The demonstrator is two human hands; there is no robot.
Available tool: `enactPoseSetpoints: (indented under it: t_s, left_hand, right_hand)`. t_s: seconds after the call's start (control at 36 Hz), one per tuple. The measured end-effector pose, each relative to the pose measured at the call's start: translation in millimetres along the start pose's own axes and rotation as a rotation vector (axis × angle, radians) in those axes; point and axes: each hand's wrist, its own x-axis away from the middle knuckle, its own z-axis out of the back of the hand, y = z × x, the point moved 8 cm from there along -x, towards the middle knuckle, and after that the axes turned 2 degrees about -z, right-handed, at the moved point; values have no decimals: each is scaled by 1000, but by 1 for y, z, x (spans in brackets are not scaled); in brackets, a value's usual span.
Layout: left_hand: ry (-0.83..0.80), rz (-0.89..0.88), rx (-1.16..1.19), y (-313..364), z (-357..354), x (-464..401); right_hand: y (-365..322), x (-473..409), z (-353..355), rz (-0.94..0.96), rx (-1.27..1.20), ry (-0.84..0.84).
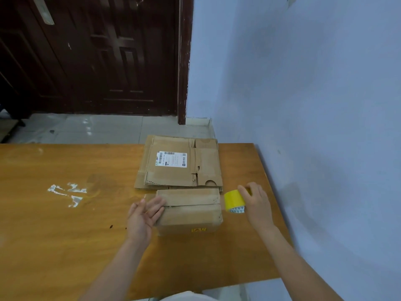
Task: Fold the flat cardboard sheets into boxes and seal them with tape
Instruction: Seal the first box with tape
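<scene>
Fingers, left hand (144, 216): straight and loose, palm turned up-ish, tips resting against the left end of the folded box (189, 210). Not gripping anything as far as I can see.
Worktop (65, 224): orange-brown wood, with a patch of torn white tape residue (66, 193) well off to the left of everything else.
Box: sits near the front-middle, top flaps closed and meeting in a seam across the lid; small yellow mark on its near face.
Flat sheets (179, 162): stack of flattened cardboard just behind the box, touching or nearly so, white shipping label (171, 159) on top.
Tape roll (235, 202): yellow, right at the box's right end.
Fingers, right hand (255, 203): curled over the roll from above, holding it.
Background: dark wooden door (97, 55) far left, pale blue wall (314, 94) on the right.
</scene>
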Motion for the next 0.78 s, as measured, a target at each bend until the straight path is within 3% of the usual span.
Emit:
enactPoseSetpoints:
  t_s: [0.39, 0.61, 0.78]
  left_hand:
    - [60, 19, 70, -7, 8, 2]
    - [295, -117, -322, 9, 27, 11]
    - [365, -2, -403, -5, 40, 1]
  right_hand:
    - [6, 7, -38, -10, 43, -119]
    - [6, 3, -45, 6, 36, -212]
    - [9, 6, -52, -6, 17, -242]
